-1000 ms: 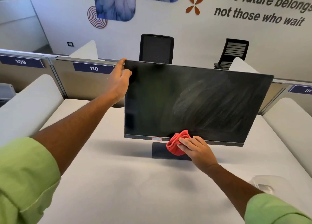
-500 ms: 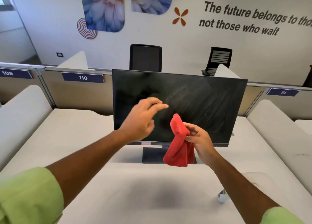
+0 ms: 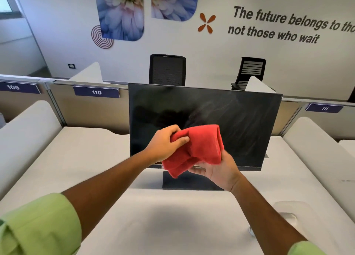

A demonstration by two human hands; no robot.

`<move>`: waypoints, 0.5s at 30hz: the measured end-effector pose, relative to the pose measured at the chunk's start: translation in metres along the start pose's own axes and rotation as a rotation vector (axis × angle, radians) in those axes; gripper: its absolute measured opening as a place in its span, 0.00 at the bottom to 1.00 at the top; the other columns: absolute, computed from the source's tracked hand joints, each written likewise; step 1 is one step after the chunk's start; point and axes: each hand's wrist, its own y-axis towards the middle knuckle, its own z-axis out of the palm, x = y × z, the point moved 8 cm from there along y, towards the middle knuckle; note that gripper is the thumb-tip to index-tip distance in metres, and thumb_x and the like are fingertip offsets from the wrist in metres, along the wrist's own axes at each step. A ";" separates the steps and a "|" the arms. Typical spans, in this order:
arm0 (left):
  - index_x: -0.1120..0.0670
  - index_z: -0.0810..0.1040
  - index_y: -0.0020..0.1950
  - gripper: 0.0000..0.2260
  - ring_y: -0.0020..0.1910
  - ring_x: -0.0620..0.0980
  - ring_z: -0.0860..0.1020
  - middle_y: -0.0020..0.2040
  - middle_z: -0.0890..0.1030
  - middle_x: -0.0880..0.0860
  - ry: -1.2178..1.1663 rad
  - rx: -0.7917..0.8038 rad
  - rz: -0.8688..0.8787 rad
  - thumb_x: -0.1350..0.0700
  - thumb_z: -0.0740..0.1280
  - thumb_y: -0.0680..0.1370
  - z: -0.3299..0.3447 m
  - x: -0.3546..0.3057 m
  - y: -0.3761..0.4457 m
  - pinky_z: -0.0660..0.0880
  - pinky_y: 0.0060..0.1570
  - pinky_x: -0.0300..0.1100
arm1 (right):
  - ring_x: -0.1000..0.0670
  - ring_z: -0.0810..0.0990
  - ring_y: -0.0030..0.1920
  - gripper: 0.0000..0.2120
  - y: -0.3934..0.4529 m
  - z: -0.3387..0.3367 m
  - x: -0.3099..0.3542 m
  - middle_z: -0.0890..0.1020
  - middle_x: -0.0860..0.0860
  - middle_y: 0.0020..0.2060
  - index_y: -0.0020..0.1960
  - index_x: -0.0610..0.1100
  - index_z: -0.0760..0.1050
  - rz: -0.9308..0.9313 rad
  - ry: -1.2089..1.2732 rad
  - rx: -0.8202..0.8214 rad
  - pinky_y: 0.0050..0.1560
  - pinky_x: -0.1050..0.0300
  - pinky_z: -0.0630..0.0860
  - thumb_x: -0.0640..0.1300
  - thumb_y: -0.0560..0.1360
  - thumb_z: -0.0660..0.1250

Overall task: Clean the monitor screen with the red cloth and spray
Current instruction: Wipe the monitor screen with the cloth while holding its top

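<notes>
A black monitor [image 3: 240,120] stands upright on its base in the middle of the white desk [image 3: 86,158], its dark screen streaked with wipe marks. In front of the screen's lower middle, both hands hold the red cloth [image 3: 199,147] in the air, clear of the glass. My left hand [image 3: 165,143] pinches the cloth's upper left edge between thumb and fingers. My right hand [image 3: 217,170] grips it from below on the right, palm up. Behind my right forearm, at the desk's near right, a pale object that may be the spray bottle [image 3: 288,216] is mostly hidden.
Padded white side panels flank the desk, one on the left [image 3: 28,124] and one on the right [image 3: 317,149]. A low partition with number plates 109, 110 and 111 runs behind the monitor. Two black office chairs [image 3: 167,70] stand beyond it by the wall.
My left hand left the monitor's top left corner and came across to take the cloth. My right hand lifted the cloth off the screen's bottom edge, and both now hold it.
</notes>
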 end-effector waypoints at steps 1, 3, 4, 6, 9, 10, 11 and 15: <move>0.49 0.77 0.46 0.12 0.42 0.46 0.80 0.42 0.82 0.47 -0.053 -0.005 -0.085 0.40 0.69 0.77 0.000 0.010 0.000 0.78 0.44 0.46 | 0.37 0.79 0.72 0.35 0.001 -0.003 -0.002 0.79 0.42 0.73 0.74 0.52 0.78 0.024 0.040 0.004 0.68 0.33 0.78 0.72 0.80 0.51; 0.52 0.77 0.46 0.16 0.41 0.48 0.81 0.43 0.83 0.49 -0.179 0.004 -0.216 0.40 0.68 0.78 0.003 0.025 -0.001 0.77 0.43 0.46 | 0.39 0.77 0.75 0.43 0.002 -0.001 0.002 0.78 0.45 0.75 0.78 0.53 0.73 -0.006 0.088 0.018 0.72 0.34 0.73 0.79 0.75 0.48; 0.54 0.77 0.46 0.17 0.41 0.49 0.81 0.43 0.83 0.50 -0.244 0.005 -0.264 0.40 0.68 0.78 0.006 0.030 -0.001 0.77 0.43 0.46 | 0.40 0.76 0.76 0.43 0.002 0.003 0.005 0.77 0.45 0.76 0.79 0.53 0.70 -0.046 0.084 0.016 0.72 0.36 0.73 0.78 0.75 0.50; 0.58 0.77 0.49 0.20 0.42 0.50 0.80 0.44 0.83 0.53 -0.334 0.012 -0.331 0.40 0.67 0.78 0.012 0.036 -0.001 0.76 0.43 0.46 | 0.41 0.77 0.74 0.33 0.003 0.008 0.014 0.78 0.43 0.75 0.79 0.51 0.70 -0.167 -0.008 -0.060 0.72 0.37 0.75 0.67 0.80 0.58; 0.56 0.78 0.50 0.19 0.44 0.50 0.81 0.45 0.83 0.51 -0.277 0.054 -0.343 0.39 0.65 0.79 0.022 0.035 0.001 0.77 0.46 0.48 | 0.41 0.83 0.68 0.22 0.006 0.023 0.024 0.84 0.45 0.66 0.73 0.49 0.75 -0.323 -0.126 -0.143 0.67 0.40 0.81 0.50 0.80 0.70; 0.53 0.77 0.50 0.17 0.45 0.49 0.81 0.45 0.83 0.49 -0.198 0.050 -0.321 0.39 0.65 0.79 0.022 0.033 0.002 0.78 0.48 0.48 | 0.41 0.84 0.66 0.19 0.008 0.025 0.029 0.86 0.46 0.63 0.71 0.49 0.77 -0.358 -0.116 -0.203 0.65 0.42 0.82 0.47 0.80 0.71; 0.51 0.77 0.53 0.16 0.46 0.48 0.81 0.47 0.82 0.48 -0.117 0.019 -0.290 0.39 0.65 0.79 0.017 0.030 0.003 0.79 0.50 0.49 | 0.42 0.85 0.64 0.16 0.010 0.024 0.035 0.87 0.46 0.61 0.68 0.49 0.78 -0.394 -0.098 -0.274 0.64 0.42 0.83 0.44 0.81 0.72; 0.51 0.74 0.63 0.16 0.49 0.46 0.79 0.52 0.79 0.46 0.087 -0.366 0.017 0.45 0.66 0.80 -0.045 0.005 0.007 0.78 0.53 0.50 | 0.54 0.86 0.56 0.09 0.003 0.017 0.087 0.88 0.52 0.54 0.60 0.50 0.81 -0.657 -0.202 -0.531 0.65 0.48 0.81 0.41 0.81 0.73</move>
